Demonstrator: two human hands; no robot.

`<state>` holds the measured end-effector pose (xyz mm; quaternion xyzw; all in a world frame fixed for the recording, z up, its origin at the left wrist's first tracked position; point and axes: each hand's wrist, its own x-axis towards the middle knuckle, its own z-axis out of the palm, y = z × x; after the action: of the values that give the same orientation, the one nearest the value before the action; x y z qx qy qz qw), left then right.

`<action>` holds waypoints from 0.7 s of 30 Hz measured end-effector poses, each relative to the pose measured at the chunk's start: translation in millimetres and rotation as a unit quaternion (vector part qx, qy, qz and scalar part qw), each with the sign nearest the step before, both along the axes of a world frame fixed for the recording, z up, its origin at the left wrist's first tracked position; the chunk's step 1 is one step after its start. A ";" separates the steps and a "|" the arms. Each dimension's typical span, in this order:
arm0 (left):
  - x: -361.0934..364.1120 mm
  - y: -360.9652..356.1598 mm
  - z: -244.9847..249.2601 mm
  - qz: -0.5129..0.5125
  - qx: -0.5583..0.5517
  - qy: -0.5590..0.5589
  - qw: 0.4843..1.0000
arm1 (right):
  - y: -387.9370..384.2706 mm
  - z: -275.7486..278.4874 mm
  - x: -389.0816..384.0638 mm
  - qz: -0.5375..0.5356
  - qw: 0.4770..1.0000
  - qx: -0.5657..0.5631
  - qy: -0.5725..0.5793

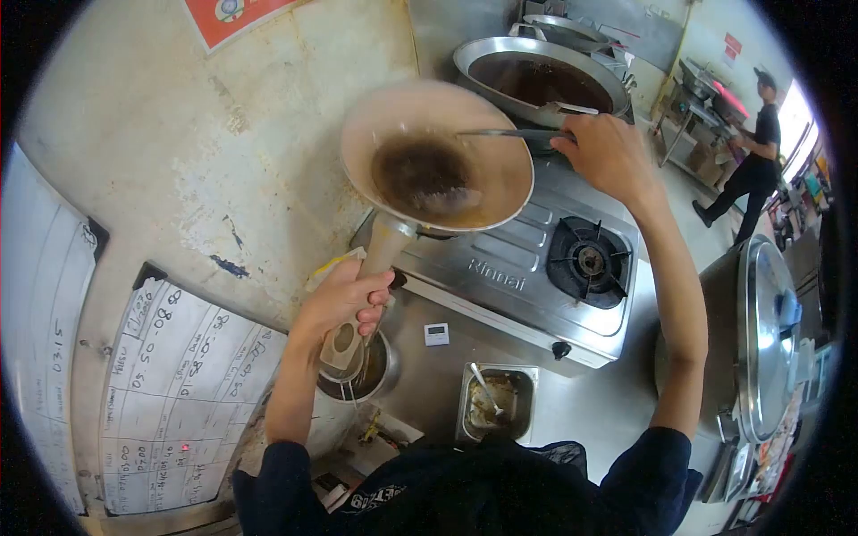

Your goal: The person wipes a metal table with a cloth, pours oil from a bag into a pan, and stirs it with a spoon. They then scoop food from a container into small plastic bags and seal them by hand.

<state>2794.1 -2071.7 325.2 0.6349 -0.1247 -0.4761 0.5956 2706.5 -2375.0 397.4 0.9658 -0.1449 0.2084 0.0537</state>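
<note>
Left grip clenched on the pan handle, right grip closed on a slim utensil.
Your pan sits up over the stove, mouth angled toward you; utensil tip is inside the rim, contact with the dark contents unclear. Contents are in the pan, none visibly plated; doneness and what's left: can't tell. Left forearm angles up from below, wrist near the wall; right elbow out wide, forearm up, hand reaching inward over the stove.
</note>
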 end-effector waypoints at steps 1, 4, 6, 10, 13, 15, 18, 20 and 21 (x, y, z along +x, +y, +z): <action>-0.5 0.6 -6.3 -0.002 0.007 -0.004 1.000 | -2.6 -12.7 3.0 -0.002 1.000 -0.010 -0.008; 5.6 -8.0 -55.6 -0.021 0.020 0.030 0.999 | -10.2 -56.2 21.3 -0.013 1.000 0.010 -0.008; 5.6 -22.9 -88.4 -0.007 -0.045 0.068 0.997 | -9.5 -85.8 32.2 -0.019 0.999 0.039 0.009; 16.5 -44.0 -132.9 0.018 -0.052 0.056 0.997 | -6.1 -136.9 40.0 -0.037 0.996 0.075 0.023; 31.5 -47.3 -157.0 -0.002 -0.060 0.040 0.997 | -0.1 -159.0 37.0 -0.048 0.993 0.101 0.029; 39.9 -49.2 -161.1 0.005 -0.070 0.053 0.996 | 5.2 -175.8 39.0 -0.036 0.990 0.136 -0.023; 60.3 -47.8 -179.3 0.004 -0.065 0.064 0.996 | 17.8 -188.0 41.0 -0.040 0.989 0.137 -0.030; 75.1 -44.8 -196.9 -0.020 -0.067 0.054 0.996 | 24.8 -194.1 42.6 -0.027 0.989 0.136 -0.048; 76.3 -43.1 -197.0 -0.008 -0.062 0.060 0.996 | 30.8 -198.3 42.4 -0.022 0.988 0.135 -0.069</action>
<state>2870.4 -2114.7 128.2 0.5665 -0.1232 -0.5093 0.6360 2748.9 -2344.2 199.2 0.9440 -0.1961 0.2522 -0.0824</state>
